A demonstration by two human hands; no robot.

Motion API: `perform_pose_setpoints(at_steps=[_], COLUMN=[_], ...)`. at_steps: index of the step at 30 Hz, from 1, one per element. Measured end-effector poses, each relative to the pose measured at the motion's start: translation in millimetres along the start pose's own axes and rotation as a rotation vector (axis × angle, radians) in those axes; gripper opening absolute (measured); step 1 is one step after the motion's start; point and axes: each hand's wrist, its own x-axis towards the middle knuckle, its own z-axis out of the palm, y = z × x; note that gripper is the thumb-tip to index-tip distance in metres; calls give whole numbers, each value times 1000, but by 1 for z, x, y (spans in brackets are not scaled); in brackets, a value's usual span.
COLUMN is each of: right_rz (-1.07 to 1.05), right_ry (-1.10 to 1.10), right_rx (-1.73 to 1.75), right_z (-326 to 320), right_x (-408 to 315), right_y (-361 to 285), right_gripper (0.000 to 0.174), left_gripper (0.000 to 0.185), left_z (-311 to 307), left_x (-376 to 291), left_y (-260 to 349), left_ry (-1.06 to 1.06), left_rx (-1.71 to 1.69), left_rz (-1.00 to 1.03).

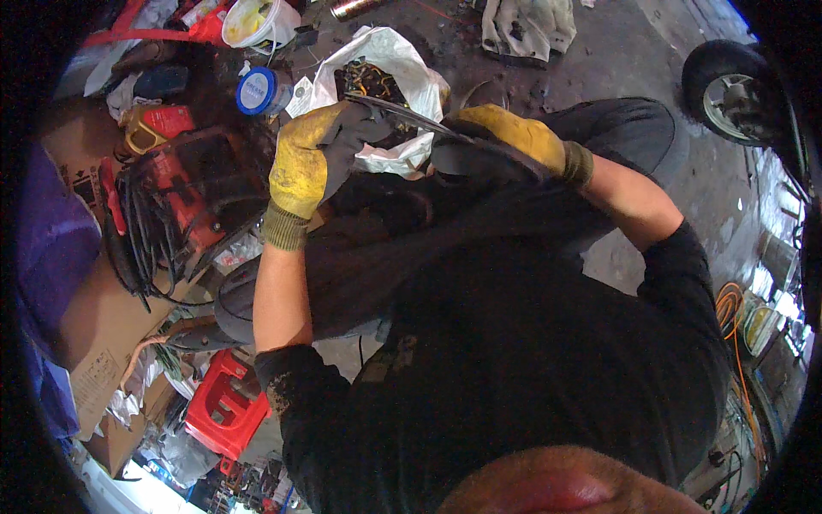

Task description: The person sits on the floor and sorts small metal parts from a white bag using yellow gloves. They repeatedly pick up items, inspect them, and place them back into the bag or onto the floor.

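My left hand [311, 151], in a yellow and grey work glove, grips one end of a long, thin dark strip [411, 114]; its material is hard to tell. The strip slopes down to the right to my right hand [514, 132], gloved the same way, which closes around it; those fingertips are partly hidden. Beneath the strip stands an open white sack [385, 48]. Dark and orange scraps [369, 78], which look like bits of wire or plastic, lie inside it. The sack's near rim is folded down close to my lap.
Left of the sack are a blue-lidded tub [255, 90], a white bucket [253, 22] and a red machine with coiled black cable [151, 225]. A red plastic stool [228, 405] stands behind at left. A wheel [729, 96] stands far right; a stained cloth [530, 26] lies ahead.
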Motion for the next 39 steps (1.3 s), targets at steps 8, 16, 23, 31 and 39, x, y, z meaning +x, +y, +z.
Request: perform_pose_setpoints(at_steps=[8, 16, 23, 31, 39], right_rz=[156, -26, 53, 62, 196], right_ry=[-211, -197, -221, -151, -126], right_rx=[224, 111, 140, 122, 166], right_z=[-4, -9, -5, 6, 18], right_x=[3, -9, -14, -14, -14], right_y=[15, 38, 29, 13, 8], right_gripper=[58, 57, 62, 70, 63], left_gripper=[28, 32, 33, 26, 26], left_z=[29, 28, 27, 18, 21], left_x=[-9, -9, -6, -9, -11], left_y=[-2, -21, -24, -7, -6], left_ry=[88, -24, -51, -102, -133], left_rx=[-150, -477, -424, -340, -392], left_rz=[-131, -103, -123, -147, -188])
